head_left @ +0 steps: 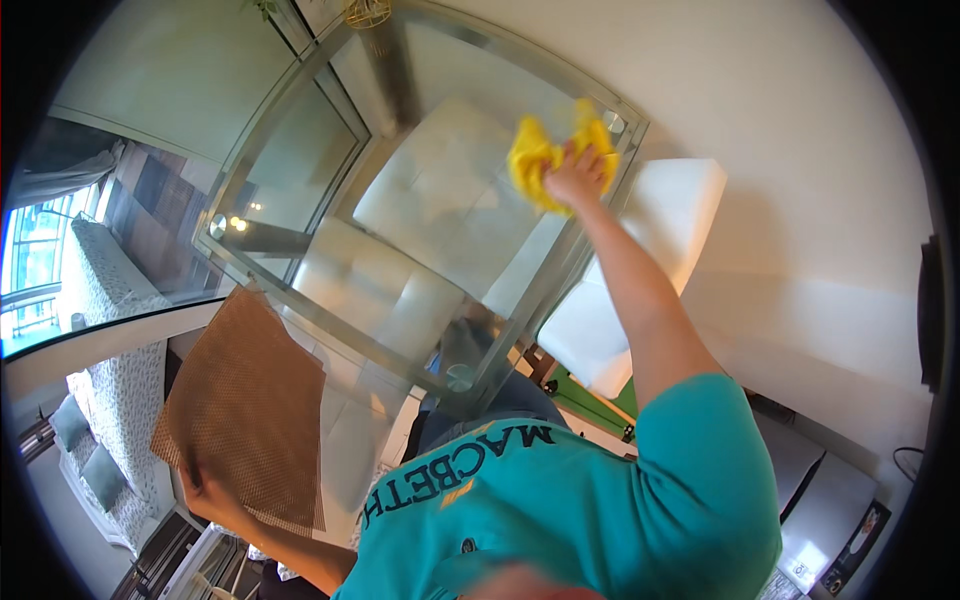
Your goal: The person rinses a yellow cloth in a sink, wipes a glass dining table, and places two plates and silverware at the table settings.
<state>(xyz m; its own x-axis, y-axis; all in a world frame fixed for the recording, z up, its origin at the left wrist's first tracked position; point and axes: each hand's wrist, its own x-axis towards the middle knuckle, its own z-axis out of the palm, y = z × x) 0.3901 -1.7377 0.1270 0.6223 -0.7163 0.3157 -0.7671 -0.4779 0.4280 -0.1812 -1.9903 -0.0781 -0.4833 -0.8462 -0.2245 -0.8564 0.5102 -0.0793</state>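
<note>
My right hand (577, 176) presses a crumpled yellow cloth (534, 161) onto the glass tabletop (442, 187), close to its far right corner. The cloth is slightly blurred and bunches up around the fingers. At the lower left, my left hand (196, 484) grips the edge of a brown woven placemat (255, 405), which hangs beside the table and partly hides the fingers. White padded seats show through the glass.
A white padded chair (637, 270) stands against the table's right side, near the wall. A gold wire basket (367, 11) sits at the far edge. Beyond the left side is a large mirror (150, 225). Farther right stands a grey appliance (817, 480).
</note>
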